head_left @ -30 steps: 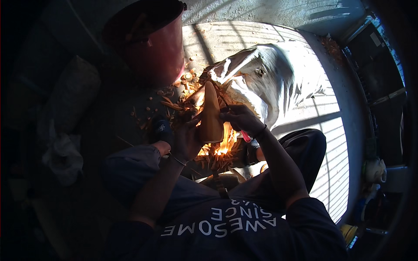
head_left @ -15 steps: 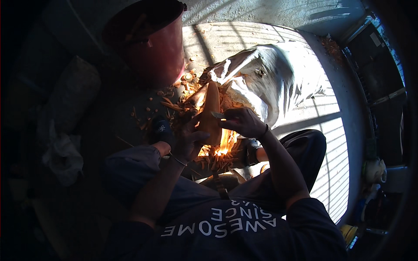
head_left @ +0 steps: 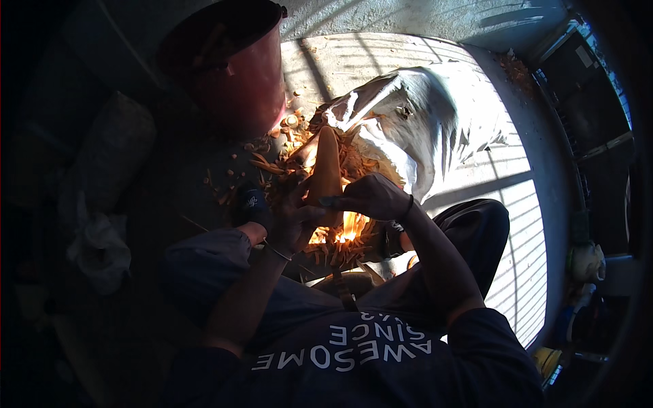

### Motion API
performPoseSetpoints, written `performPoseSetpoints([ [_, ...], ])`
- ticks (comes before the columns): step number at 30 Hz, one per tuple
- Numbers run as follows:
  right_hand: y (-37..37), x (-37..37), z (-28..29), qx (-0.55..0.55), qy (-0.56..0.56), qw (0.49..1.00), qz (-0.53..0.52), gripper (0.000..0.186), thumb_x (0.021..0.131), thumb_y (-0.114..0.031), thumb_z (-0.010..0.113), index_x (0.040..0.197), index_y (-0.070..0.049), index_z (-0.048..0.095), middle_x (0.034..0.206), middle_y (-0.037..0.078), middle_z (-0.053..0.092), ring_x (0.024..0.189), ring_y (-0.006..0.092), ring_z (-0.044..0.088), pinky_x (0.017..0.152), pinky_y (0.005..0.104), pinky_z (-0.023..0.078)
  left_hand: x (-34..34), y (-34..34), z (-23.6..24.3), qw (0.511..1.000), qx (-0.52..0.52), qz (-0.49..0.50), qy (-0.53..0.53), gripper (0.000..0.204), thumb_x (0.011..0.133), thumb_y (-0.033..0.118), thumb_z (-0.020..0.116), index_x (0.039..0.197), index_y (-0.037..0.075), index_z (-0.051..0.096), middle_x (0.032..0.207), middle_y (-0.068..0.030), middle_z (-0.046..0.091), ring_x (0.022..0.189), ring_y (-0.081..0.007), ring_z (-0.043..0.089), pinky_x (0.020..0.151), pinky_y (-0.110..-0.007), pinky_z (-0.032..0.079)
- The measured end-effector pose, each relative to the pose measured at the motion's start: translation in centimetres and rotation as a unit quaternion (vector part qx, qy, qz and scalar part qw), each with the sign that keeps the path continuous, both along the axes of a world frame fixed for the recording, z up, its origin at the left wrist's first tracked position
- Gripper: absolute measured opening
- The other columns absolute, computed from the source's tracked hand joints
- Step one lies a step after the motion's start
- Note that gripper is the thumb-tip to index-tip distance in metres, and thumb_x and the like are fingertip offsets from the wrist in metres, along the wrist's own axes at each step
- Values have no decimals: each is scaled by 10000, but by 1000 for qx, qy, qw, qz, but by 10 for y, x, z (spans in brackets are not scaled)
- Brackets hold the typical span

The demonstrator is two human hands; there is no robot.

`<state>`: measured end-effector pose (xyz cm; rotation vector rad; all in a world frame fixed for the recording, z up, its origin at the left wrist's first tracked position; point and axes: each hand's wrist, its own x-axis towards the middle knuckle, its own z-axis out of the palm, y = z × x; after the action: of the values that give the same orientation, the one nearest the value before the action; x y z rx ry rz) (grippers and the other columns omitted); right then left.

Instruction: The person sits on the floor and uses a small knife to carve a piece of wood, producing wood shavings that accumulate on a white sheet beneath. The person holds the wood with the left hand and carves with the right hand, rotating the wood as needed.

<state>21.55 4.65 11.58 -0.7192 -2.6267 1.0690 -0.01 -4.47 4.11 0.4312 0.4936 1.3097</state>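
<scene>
A tapered tan piece (head_left: 326, 160), probably wood or a peeled root, stands tip away from me at the centre. My left hand (head_left: 294, 219) grips the left side of its broad base. My right hand (head_left: 377, 197) is closed on a knife (head_left: 332, 202), whose short pale blade lies across the lower part of the piece. The knife's handle is hidden in my fingers. Beneath and around the piece, orange shavings and chips (head_left: 272, 163) cover the floor, brightly sunlit in places.
A red bucket (head_left: 238, 95) stands at the upper left. A crumpled white sack (head_left: 442, 115) lies beyond my right hand on the sunlit floor (head_left: 510, 238). A pale bag (head_left: 109, 170) rests at left. Dark cabinets or racks (head_left: 581, 95) line the right. My bent legs flank the shavings.
My right hand has brought the blade from the upper right side of the piece down and leftward across its lower part. My left thumb has come further round the base.
</scene>
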Motion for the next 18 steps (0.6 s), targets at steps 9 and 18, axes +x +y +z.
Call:
performPoseSetpoints([
  [9,11,7,-16,-81,-22,992,-94,492,962,-458,633,766,-13,707,634,169,588,560,278,560,604,423,433,-1,-4,8,999,-1,-16,38,815,703,-114,628,1476,60,437,1393,-107,530,1312,-251,514,1048,-365,503],
  [18,11,4,-15,-112,-75,986,-98,481,952,-474,641,810,-24,734,678,156,626,596,234,571,614,408,430,-3,-6,7,999,0,-19,34,831,681,-104,645,1474,44,443,1376,-101,550,1245,-247,573,1028,-357,521],
])
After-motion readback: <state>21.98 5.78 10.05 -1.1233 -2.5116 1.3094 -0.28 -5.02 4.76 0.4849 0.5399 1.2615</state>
